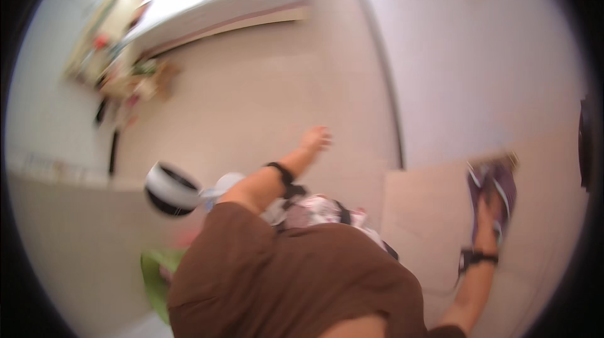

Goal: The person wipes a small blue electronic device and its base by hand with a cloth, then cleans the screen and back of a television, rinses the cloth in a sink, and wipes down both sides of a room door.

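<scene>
My left hand (317,139) is stretched out over the tiled floor, blurred, its fingers loosely bent and holding nothing. At the right, my right hand (490,200) is shut on a pair of purple shoes (505,182) with pale edging, which partly hide its fingers. Each wrist wears a black strap. My torso, in a brown shirt (302,281), fills the lower middle. Just past it lies a bunched patterned cloth (321,208), white with reddish marks and partly hidden.
A bed (226,5) with a pale cover is at the upper left, with blurred mixed items (141,78) by its corner. A black-and-white round object (172,189) and a green plastic-looking container (153,281) are at my left. A pale wall or door panel (462,64) rises at the right.
</scene>
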Motion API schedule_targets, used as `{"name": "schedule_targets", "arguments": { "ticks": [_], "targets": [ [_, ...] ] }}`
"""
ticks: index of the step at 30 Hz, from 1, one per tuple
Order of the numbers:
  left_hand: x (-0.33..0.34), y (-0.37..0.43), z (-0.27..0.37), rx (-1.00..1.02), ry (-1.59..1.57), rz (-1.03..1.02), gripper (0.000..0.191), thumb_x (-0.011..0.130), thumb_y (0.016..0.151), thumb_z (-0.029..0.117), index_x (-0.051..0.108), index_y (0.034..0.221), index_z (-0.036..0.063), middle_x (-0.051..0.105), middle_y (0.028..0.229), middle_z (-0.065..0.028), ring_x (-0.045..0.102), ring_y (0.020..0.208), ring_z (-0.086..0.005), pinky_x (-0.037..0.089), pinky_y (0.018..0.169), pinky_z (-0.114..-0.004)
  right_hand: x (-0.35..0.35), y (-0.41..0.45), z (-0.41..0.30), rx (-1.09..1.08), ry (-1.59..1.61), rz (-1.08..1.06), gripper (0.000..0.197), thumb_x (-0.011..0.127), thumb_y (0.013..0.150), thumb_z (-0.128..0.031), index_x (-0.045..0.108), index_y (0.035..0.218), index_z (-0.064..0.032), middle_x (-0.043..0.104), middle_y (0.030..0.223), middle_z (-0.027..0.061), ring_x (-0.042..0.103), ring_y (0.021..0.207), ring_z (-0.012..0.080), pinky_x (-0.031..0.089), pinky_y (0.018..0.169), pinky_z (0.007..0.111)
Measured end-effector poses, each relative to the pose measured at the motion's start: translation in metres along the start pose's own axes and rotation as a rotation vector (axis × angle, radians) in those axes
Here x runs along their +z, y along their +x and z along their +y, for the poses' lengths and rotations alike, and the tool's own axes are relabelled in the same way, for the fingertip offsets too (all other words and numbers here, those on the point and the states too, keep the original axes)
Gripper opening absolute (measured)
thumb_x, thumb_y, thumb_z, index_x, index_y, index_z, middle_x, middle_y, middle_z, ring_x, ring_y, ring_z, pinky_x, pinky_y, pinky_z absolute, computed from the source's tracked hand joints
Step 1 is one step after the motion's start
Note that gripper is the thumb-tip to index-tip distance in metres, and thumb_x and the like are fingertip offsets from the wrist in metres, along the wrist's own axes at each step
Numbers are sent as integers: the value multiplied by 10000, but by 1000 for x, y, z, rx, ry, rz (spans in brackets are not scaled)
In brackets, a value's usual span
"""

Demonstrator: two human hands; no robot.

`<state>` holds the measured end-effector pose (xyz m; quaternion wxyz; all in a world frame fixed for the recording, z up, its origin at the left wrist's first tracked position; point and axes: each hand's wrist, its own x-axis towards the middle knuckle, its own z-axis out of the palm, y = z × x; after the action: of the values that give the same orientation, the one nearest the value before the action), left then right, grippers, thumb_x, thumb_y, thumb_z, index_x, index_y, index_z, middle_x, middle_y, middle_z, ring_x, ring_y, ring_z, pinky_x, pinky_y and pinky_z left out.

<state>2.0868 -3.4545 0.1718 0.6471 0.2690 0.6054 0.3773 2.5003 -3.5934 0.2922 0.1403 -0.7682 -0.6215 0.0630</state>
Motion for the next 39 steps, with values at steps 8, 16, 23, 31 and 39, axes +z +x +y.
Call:
{"name": "schedule_targets", "arguments": {
  "ticks": [8, 16, 23, 31, 39],
  "targets": [
    [-6, -50, -33, -52, -17, 72, 287, 377, 848, 250, 444, 1065, 75, 531, 895, -72, 545, 759, -166, 428, 618, -291, 8, -17, -22, -23, 324, -131, 216, 418, 811, -122, 507, 998, -63, 540, 902, 66, 512, 805, 179, 403, 668, 300],
    [21, -12, -45, -23, 6, -78, 296, 427, 821, 259, 444, 1082, 119, 535, 945, -78, 536, 815, -201, 428, 698, -328, -72, -92, -26, 210, 654, 90, 178, 424, 802, -93, 542, 924, -42, 574, 788, 43, 544, 689, 142, 425, 564, 266],
    [91, 4, -6, -22, 113, -274, 303, 383, 849, 229, 423, 1110, 81, 523, 1021, -105, 546, 859, -219, 431, 691, -333, -199, -147, 49, 267, -456, 505, 179, 533, 751, -172, 570, 907, -93, 565, 827, 147, 523, 714, 329, 435, 617, 379],
    [125, 5, -17, -22, 132, -512, 296, 388, 850, 231, 425, 1103, 81, 520, 1022, -103, 545, 851, -234, 425, 690, -333, -313, -296, 81, 513, -1285, 1514, 485, 443, 795, -366, 442, 1127, -13, 432, 1135, 200, 361, 1066, 360, 215, 911, 484],
    [76, 44, -10, -24, 90, -296, 282, 394, 840, 231, 424, 1094, 113, 516, 1020, -86, 532, 862, -225, 411, 699, -338, -292, -347, 135, 1361, -975, 1482, 438, 435, 793, -334, 454, 1101, -23, 415, 1165, 167, 339, 1091, 341, 199, 928, 481]
  ]
}}
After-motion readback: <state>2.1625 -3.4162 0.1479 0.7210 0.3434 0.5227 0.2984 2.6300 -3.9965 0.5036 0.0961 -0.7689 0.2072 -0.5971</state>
